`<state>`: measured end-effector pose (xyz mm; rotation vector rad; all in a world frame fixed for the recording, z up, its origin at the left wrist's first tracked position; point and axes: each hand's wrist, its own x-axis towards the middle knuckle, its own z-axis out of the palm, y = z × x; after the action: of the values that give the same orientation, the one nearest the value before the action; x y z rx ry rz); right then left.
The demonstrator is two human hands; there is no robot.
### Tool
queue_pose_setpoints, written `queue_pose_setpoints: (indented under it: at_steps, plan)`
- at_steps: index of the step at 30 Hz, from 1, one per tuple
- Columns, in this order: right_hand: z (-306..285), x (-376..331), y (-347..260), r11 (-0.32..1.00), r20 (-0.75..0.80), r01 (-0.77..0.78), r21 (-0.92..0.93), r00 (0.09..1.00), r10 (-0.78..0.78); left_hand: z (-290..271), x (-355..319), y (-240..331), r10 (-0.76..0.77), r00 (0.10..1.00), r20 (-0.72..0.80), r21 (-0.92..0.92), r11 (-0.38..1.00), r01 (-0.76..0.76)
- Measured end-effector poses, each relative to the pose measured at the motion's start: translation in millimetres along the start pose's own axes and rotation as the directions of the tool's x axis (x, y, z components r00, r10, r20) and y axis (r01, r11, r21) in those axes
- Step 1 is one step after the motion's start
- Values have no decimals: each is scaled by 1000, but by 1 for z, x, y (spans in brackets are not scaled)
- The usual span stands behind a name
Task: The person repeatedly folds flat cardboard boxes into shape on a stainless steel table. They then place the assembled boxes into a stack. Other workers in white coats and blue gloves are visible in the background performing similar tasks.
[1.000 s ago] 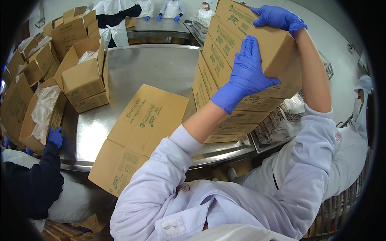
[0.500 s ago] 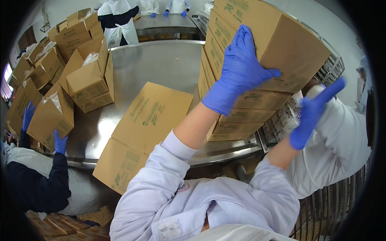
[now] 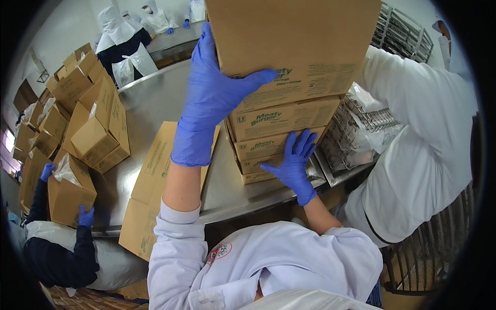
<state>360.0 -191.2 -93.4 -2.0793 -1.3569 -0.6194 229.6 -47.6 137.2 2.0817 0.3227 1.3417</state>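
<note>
- My left hand (image 3: 209, 106), in a blue glove, is pressing flat, fingers spread, on the side of the top box (image 3: 297, 41) at the upper middle of the frame.
- My right hand (image 3: 292, 165) is lying open against the lower boxes of the stack (image 3: 281, 142).
- The stack is standing on the metal table (image 3: 155, 103), beside a flat carton (image 3: 152, 191) at lower left.

On the table (image 3: 155, 103), near its front edge: a stack of boxes (image 3: 281, 134), with the left hand (image 3: 209, 108) on the stack's left side and the right hand (image 3: 292, 165) low on its front. Left of the stack, a flat box (image 3: 155, 191) (hanging over the front edge). Along the left edge, open boxes (image 3: 93, 129). Right of the table, wire racks (image 3: 356, 129).
</note>
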Motion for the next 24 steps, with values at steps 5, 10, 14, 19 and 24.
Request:
queue_pose_setpoints:
  at_steps: [5, 10, 14, 19, 24]
  plan:
    - [-100, 75, -30, 974, -421, 134, 184, 906, -45, -2, -2, 10, 39, 999, -17, -89, 995, -41]
    - [-196, 149, -53, 950, -720, 311, 33, 667, -193, 1, -4, 16, 17, 999, -31, -153, 988, -22]
    - [-160, 129, -48, 933, -659, 302, 195, 745, -103, -5, -6, 16, 35, 999, -25, -167, 985, -39]
    - [-32, 7, -13, 967, -73, -207, 146, 973, 220, -1, 2, 14, 87, 996, 16, -158, 984, -83]
    - [31, -23, 3, 989, 8, -147, -4, 989, 147, 2, 1, 15, 61, 998, 12, -205, 977, -58]
